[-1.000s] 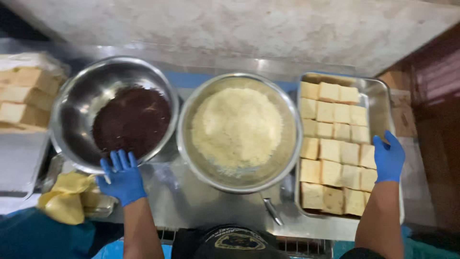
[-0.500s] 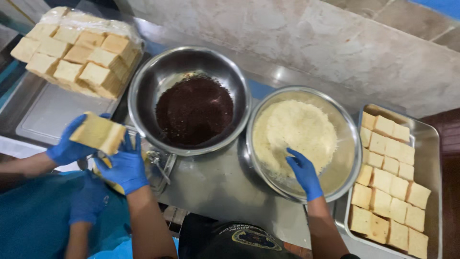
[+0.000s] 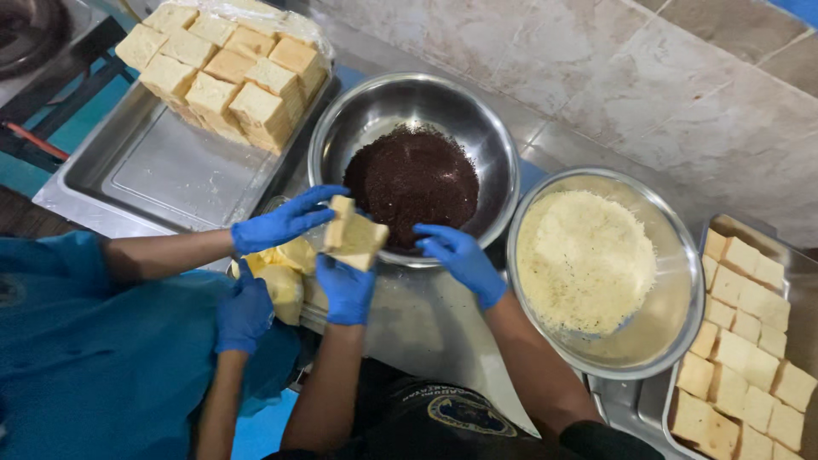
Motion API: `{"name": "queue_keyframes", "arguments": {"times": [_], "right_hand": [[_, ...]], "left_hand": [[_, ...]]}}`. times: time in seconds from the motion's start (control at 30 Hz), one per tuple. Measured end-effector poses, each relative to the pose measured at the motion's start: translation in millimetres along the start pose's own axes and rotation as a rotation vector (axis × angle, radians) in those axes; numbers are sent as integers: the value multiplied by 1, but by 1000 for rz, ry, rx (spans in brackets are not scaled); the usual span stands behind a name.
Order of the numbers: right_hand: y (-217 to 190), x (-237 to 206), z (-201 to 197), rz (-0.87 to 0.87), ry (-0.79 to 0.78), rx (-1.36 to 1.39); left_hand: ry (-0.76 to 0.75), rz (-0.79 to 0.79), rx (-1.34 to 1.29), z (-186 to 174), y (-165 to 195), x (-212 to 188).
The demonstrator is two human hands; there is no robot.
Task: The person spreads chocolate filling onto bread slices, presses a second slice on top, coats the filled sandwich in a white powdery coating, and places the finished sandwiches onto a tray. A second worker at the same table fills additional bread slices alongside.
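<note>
— What lies at far left?

— A steel tray [image 3: 162, 175] with stacked bread squares [image 3: 230, 68]. Near it, a co-worker's gloved hand [image 3: 285, 220] touches the bread piece [image 3: 354, 240] from the left.

— Your left hand?

— Your left hand [image 3: 345, 288] is clenched on that bread piece from below, just at the near rim of the bowl of dark sprinkles [image 3: 413, 183].

— Your right hand?

— Your right hand [image 3: 460, 255], grip released, fingers loose, rests at the same rim. Farther right: a bowl of pale shreds [image 3: 588, 255], then a tray of bread squares [image 3: 741, 341] on the counter [image 3: 426, 332].
</note>
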State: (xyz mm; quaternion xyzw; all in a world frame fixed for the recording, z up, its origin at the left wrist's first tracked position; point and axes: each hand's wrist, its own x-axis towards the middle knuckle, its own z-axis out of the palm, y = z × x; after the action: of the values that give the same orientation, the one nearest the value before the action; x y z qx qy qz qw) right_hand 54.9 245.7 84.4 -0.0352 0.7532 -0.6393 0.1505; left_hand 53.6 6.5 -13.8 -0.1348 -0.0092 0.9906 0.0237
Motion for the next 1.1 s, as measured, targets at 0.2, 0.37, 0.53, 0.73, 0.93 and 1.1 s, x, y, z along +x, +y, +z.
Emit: {"name": "queue_keyframes", "arguments": {"times": [0.2, 0.37, 0.53, 0.73, 0.93, 1.1], "right_hand": [[-11, 18, 27, -100, 62, -169], [-39, 28, 2, -160, 71, -568], [-60, 40, -7, -127, -83, -756], [-60, 57, -21, -103, -208, -698], [-36, 85, -40, 128, -326, -318], [24, 113, -48, 244, -67, -532]], "left_hand": [[-167, 111, 715, -4, -52, -14], [-207, -96, 642, 5, -59, -9], [-321, -535, 175, 26, -51, -23], [-239, -443, 651, 33, -52, -22], [-20, -477, 446, 28, -12, -9], [-21, -337, 421, 30, 22, 8]]}}
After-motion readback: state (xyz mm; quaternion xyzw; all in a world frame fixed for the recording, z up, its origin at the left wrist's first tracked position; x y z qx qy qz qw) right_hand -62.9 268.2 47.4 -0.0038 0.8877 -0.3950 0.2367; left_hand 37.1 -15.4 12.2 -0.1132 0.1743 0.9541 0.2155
